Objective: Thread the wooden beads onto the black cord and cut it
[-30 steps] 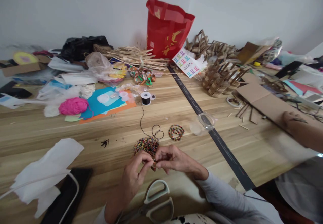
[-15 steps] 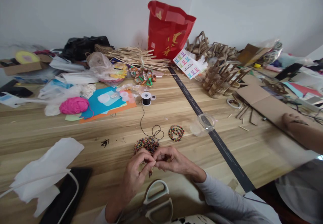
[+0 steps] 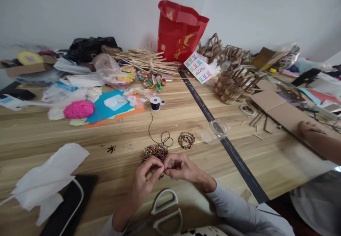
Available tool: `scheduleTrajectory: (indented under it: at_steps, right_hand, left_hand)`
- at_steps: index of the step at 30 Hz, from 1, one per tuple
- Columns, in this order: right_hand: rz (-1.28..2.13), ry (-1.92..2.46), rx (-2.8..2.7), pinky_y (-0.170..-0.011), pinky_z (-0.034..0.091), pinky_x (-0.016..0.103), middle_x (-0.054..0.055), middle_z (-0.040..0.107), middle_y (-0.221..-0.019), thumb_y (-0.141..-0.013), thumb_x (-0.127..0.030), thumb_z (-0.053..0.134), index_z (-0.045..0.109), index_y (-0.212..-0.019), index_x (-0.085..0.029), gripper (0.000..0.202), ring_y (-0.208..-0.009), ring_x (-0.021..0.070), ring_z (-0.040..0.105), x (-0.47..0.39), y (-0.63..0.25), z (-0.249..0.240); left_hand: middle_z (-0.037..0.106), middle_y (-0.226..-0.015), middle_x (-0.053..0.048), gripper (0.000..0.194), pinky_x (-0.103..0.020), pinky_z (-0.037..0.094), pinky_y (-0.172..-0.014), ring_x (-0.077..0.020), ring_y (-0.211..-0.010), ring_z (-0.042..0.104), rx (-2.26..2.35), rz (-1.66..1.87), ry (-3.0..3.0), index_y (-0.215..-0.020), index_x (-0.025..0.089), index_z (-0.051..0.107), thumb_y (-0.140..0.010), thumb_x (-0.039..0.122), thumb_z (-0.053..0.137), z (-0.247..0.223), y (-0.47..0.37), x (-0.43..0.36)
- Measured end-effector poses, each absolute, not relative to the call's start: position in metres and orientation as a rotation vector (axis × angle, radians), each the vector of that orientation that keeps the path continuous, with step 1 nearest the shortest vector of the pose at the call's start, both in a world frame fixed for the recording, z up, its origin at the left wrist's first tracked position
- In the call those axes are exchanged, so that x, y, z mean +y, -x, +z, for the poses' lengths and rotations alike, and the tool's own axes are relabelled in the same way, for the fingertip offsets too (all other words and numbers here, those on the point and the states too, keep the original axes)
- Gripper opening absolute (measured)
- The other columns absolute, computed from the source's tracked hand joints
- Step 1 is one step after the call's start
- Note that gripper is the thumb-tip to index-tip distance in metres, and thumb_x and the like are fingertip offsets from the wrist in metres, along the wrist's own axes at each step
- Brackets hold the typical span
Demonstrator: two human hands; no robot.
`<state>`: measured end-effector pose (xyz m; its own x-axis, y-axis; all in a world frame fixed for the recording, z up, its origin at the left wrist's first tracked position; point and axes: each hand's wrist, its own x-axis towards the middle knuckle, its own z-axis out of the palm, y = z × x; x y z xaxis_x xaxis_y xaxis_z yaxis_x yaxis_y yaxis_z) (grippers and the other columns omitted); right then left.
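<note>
My left hand (image 3: 145,179) and my right hand (image 3: 182,168) meet fingertip to fingertip just in front of a pile of small multicoloured beads (image 3: 153,152). Each hand is closed in a pinch on a thin black cord (image 3: 150,127), largely hidden by the fingers. A few threaded beads (image 3: 161,176) hang just below the fingertips. The cord runs in loops back to a white spool of black cord (image 3: 155,103). To the right of the pile lie beaded bracelets (image 3: 186,140). Large scissors (image 3: 166,211) with pale handles lie near me, below my hands.
A clear round container (image 3: 218,129) stands right of the bracelets. Short black cord pieces (image 3: 111,149) lie left. Behind are pink yarn (image 3: 79,109), a red bag (image 3: 181,32) and small woven baskets (image 3: 231,87). Another person's arm (image 3: 317,136) rests on cardboard (image 3: 279,108) at right.
My fingertips stay together, with only a slight shift. The threaded beads that hung lower beneath them now sit higher, closer to the fingers. The view has shifted very slightly.
</note>
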<state>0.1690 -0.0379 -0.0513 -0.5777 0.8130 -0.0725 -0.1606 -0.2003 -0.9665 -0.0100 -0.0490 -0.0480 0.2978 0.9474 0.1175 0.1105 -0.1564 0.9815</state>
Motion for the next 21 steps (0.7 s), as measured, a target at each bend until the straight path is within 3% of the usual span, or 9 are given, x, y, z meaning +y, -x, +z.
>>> scheduleTrajectory:
  at_steps: [5,10,17,21]
  right_hand:
    - [1.843,0.812,-1.342,-0.044,0.032,0.016,-0.004,0.055,-0.06,-0.078,-0.045,0.073,0.058,-0.08,-0.015,0.034,-0.047,0.0043,0.041,-0.038,-0.172,-0.051]
    - [1.806,0.849,-1.36,-0.043,0.032,0.015,-0.007,0.049,-0.052,-0.08,-0.046,0.07,0.058,-0.08,-0.015,0.034,-0.044,0.0042,0.04,-0.039,-0.173,-0.05]
    - [1.793,0.908,-1.419,-0.045,0.037,0.016,-0.005,0.053,-0.056,-0.085,-0.051,0.064,0.055,-0.084,-0.015,0.038,-0.045,0.0051,0.046,-0.042,-0.172,-0.049]
    - [1.745,0.938,-1.469,-0.044,0.039,0.016,-0.004,0.053,-0.057,-0.087,-0.052,0.06,0.054,-0.085,-0.015,0.038,-0.044,0.0054,0.047,-0.044,-0.171,-0.051]
  left_hand:
    - [0.065,-0.07,-0.003,0.02,-0.024,0.05,-0.061,-0.0159,-0.065,0.062,0.966,0.863,-1.329,-0.083,0.016,0.062,-0.079,0.035,0.067,-0.05,0.013,-0.047]
    - [0.062,-0.064,-0.001,0.027,-0.022,0.046,-0.055,-0.0135,-0.058,0.058,0.924,0.826,-1.24,-0.074,0.016,0.059,-0.069,0.037,0.076,-0.06,0.012,-0.044]
    - [0.052,-0.057,0.004,0.03,-0.02,0.038,-0.049,-0.0096,-0.05,0.046,0.945,0.846,-1.218,-0.068,0.016,0.057,-0.07,0.039,0.075,-0.061,0.009,-0.045]
    - [0.054,-0.06,0.002,0.028,-0.02,0.039,-0.05,-0.0103,-0.053,0.047,0.957,0.814,-1.213,-0.071,0.015,0.058,-0.072,0.039,0.073,-0.062,0.008,-0.046]
